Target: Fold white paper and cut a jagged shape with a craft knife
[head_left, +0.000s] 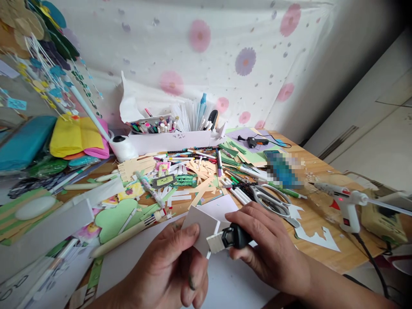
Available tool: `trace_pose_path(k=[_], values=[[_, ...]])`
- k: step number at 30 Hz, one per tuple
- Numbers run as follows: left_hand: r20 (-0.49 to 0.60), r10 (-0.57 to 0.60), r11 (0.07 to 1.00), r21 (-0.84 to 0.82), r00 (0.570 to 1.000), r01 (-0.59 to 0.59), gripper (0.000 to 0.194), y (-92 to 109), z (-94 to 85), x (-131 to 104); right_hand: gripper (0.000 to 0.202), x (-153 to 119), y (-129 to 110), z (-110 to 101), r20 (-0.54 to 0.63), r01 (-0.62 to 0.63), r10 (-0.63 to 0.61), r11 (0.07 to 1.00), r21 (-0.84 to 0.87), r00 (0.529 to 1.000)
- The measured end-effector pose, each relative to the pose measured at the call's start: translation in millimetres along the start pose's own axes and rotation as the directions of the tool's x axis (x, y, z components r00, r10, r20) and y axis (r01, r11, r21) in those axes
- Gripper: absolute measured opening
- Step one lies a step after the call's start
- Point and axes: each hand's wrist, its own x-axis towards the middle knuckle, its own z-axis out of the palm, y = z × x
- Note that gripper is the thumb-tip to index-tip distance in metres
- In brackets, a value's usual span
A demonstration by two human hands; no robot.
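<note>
One flower-printed sheet (pixel 141 51) on the far side, one crowded wooden table (pixel 325 264) before it, left hand (pixel 174 253) and right hand (pixel 270 244) at the near middle.

Beneath both hands, a broad white paper (pixel 119 270); at the far middle, a long white box (pixel 174 140) full of markers (pixel 164 126). On the left, fingers and thumb pinched firmly on a white card; on the right, a closed grasp round a black cutter (pixel 241 237), fingertips over it and thumb below. Farther right, a white glue gun (pixel 350 208) with a red light. Just beyond the right hand, metal scissors (pixel 273 201). Between the hands, the white card (pixel 196 225), tilted up off the paper; close by its right side, the cutter's blade (pixel 216 242), pointed left, impossible to tell whether touching.
</note>
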Motion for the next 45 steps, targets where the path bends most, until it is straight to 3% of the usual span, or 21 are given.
trace_pose_path(k=[4,13,21,24,28,32,35,45], values=[[0.033,-0.030,0.999,0.013,0.999,0.030,0.042,3.8,-1.8,-0.1,0.040,-1.8,4.4,-2.5,0.005,0.007,-0.007,1.000,-0.018,1.000],[-0.095,0.064,0.998,-0.013,0.993,-0.065,0.030,5.2,0.7,6.7,0.038,-2.1,3.8,4.3,0.005,-0.078,0.078,0.997,0.021,0.997],[-0.051,0.020,0.999,0.034,0.998,-0.018,0.040,2.2,1.6,5.1,0.040,1.5,1.4,4.7,0.003,-0.040,0.040,0.999,0.017,0.999],[-0.011,-0.004,0.996,0.089,1.000,0.005,0.046,-0.3,-1.0,0.7,0.037,-0.4,18.7,1.8,-0.071,-0.133,0.135,0.991,0.021,0.988],[0.001,0.018,0.988,0.153,1.000,-0.018,0.049,-3.4,-2.6,0.1,0.029,-1.4,34.4,-5.5,-0.193,-0.321,0.330,0.944,0.079,0.924],[-0.087,0.093,0.989,0.122,0.992,-0.082,0.044,-1.8,-2.4,6.7,0.034,-2.2,16.9,-6.0,-0.029,-0.189,0.198,0.961,0.200,0.980],[-0.072,0.083,0.993,0.086,0.994,-0.077,0.043,-0.5,-1.2,8.6,0.039,-1.9,0.1,-1.1,0.059,-0.119,0.108,0.965,0.233,0.992],[0.088,0.008,1.000,0.028,0.996,-0.010,0.046,-1.1,-8.0,4.7,0.042,1.1,0.0,-0.8,0.025,-0.002,-0.002,0.988,0.153,1.000]])
